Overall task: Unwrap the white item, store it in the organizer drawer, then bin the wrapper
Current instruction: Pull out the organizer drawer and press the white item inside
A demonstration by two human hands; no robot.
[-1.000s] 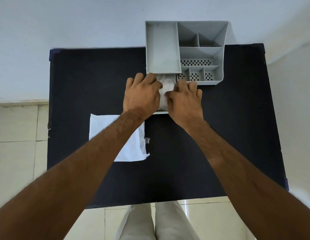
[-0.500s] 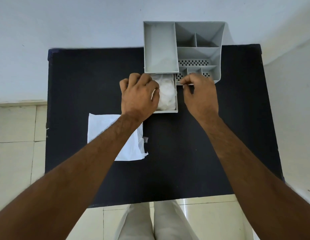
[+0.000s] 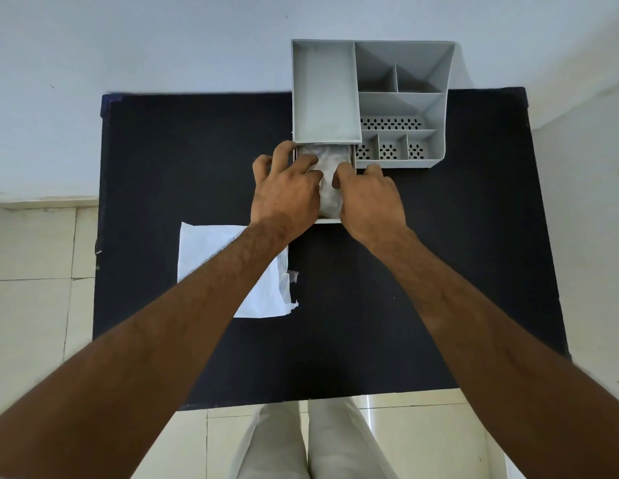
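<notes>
A grey desk organizer (image 3: 401,105) stands at the back of the black table (image 3: 197,160). Its drawer (image 3: 327,221) is pulled out toward me from under the left compartment. A white crumpled item (image 3: 327,188) lies inside the drawer. My left hand (image 3: 284,191) covers the drawer's left side, fingers pressing down on the item. My right hand (image 3: 368,198) rests on the drawer's right side, fingertips touching the item. The empty white wrapper (image 3: 211,250) lies flat on the table to the lower left, partly hidden by my left forearm.
The table's front edge (image 3: 301,399) lies close to my legs. Pale floor tiles (image 3: 31,271) show to the left and a white wall (image 3: 163,46) rises behind the table. No bin is in view.
My right hand has come back from the organizer's small front compartments to the drawer and now touches the white item again. My left hand stays on the item.
</notes>
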